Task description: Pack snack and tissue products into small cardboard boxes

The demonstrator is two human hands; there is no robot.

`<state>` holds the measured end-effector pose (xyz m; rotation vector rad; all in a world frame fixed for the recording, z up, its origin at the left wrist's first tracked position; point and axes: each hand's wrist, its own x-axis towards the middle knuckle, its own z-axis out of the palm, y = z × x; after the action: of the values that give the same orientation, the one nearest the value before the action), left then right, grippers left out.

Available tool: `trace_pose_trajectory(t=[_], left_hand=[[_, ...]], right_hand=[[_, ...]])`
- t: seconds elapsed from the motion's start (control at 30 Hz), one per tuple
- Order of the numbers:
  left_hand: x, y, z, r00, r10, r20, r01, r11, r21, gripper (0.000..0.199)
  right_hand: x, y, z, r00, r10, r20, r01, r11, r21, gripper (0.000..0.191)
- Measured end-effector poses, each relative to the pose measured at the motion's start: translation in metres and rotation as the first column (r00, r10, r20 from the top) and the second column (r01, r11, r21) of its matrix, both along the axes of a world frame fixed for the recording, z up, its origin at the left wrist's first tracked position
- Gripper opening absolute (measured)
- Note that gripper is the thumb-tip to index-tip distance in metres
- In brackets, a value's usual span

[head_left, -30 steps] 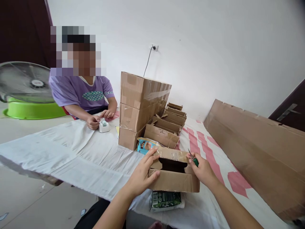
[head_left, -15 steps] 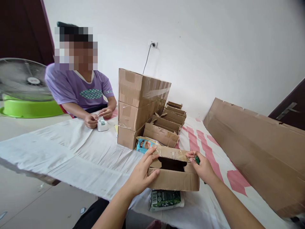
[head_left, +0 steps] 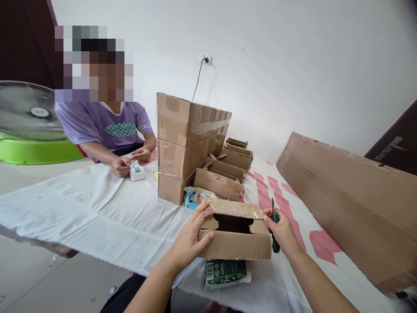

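Observation:
A small cardboard box [head_left: 234,247] lies in front of me, with a dark opening between its flaps. My left hand [head_left: 192,234] grips its left end, fingers over the far flap and thumb on the near side. At the right end, my right hand [head_left: 280,227] holds a green utility knife [head_left: 276,246], its blade pointing up. The fingertips of that hand touch the corner of the far flap. Against the box's near side lies a dark green and white package [head_left: 224,274]. Behind the box is a blue packet [head_left: 195,198], partly hidden.
Taped cartons [head_left: 174,161] are stacked beyond my left hand. Several open boxes [head_left: 218,184] stand in a row behind mine. A large cardboard sheet [head_left: 345,208] leans at the right. Across the cloth-covered table [head_left: 81,217], a person [head_left: 117,126] handles a small white device [head_left: 137,173].
The knife has turned from lying across the flap's right corner to upright beside the box's right end. My right hand has shifted slightly right. The left hand keeps its hold.

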<state>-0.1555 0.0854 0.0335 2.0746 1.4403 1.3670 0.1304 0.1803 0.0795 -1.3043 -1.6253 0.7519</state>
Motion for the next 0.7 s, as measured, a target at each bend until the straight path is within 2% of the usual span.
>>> trace_pose_trajectory(t=[0.53, 0.7], left_hand=[[-0.007, -0.005, 0.000, 0.988, -0.104, 0.116, 0.108, 0.994, -0.028, 0.047], [-0.004, -0.001, -0.006, 0.974, -0.098, 0.206, 0.101, 0.995, -0.008, 0.069]], right_hand=[[0.000, -0.023, 0.001, 0.998, -0.001, -0.064, 0.004, 0.999, 0.042, 0.030], [0.004, -0.020, -0.004, 0.999, -0.010, -0.039, 0.012, 0.999, 0.034, 0.032]])
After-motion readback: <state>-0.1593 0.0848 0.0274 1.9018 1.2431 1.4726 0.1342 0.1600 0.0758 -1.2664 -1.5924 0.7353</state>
